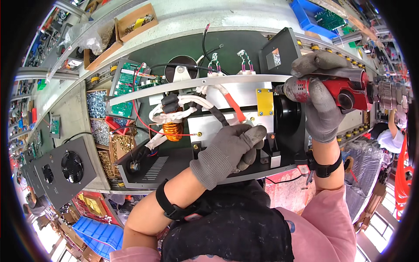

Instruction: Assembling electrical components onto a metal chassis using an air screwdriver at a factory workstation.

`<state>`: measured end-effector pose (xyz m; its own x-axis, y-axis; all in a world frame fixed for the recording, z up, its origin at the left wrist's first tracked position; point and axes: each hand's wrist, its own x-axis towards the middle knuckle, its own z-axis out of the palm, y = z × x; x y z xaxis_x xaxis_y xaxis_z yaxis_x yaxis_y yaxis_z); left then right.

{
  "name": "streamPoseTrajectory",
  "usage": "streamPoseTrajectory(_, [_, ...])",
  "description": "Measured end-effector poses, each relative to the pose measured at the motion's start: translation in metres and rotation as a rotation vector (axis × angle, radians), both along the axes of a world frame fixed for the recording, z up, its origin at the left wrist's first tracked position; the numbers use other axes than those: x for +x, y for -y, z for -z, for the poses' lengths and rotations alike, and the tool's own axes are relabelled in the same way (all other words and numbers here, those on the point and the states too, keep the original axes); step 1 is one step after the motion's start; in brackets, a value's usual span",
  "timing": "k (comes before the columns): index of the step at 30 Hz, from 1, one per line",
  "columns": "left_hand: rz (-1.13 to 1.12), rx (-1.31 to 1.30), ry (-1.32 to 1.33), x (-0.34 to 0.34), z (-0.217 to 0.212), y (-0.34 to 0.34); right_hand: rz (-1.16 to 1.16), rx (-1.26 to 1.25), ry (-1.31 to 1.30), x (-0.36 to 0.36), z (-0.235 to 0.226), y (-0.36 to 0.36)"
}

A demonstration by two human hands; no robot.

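Note:
My right hand [322,105], in a grey glove, is wrapped round a red air driver [345,89] with a metal hose fitting at its right end. The driver's nose points left, beside a yellow plate [265,102] in the open dark metal chassis [205,175]. My left hand [233,150], gloved too, is closed over the chassis's near middle; anything in its fingers is hidden. Just beyond it, a red-sleeved cable [235,108] ends near a bolt on a silver block [209,124]. Left of that lie a copper coil [173,131] and thick white-sleeved cables [174,115].
A pale metal bar [196,82] spans the chassis. Left of it are a green circuit board [126,83] and bins of small fasteners [98,105]. A black panel with fans [65,170] stands at the lower left. Far back are a cardboard box [139,22] and a blue tray [305,17].

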<state>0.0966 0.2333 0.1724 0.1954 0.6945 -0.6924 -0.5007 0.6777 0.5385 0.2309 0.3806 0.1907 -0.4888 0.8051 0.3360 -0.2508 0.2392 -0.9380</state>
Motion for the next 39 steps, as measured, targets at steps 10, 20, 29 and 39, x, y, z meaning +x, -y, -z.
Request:
streamPoseTrajectory(10, [-0.032,0.038,0.036,0.001,0.004,0.002,-0.058,0.0,-0.05,-0.017,-0.005,-0.003])
streamPoseTrajectory(20, [-0.037,0.024,0.037,0.002,0.003,0.002,0.001,0.123,0.03,-0.011,0.003,-0.015])
streamPoseTrajectory(29, [-0.066,0.064,0.001,-0.014,-0.003,0.025,-0.061,0.031,0.112,-0.005,-0.013,0.0])
streamPoseTrajectory(39, [0.011,0.204,-0.172,-0.024,-0.005,0.03,-0.042,-0.017,-0.021,0.007,-0.008,0.037])
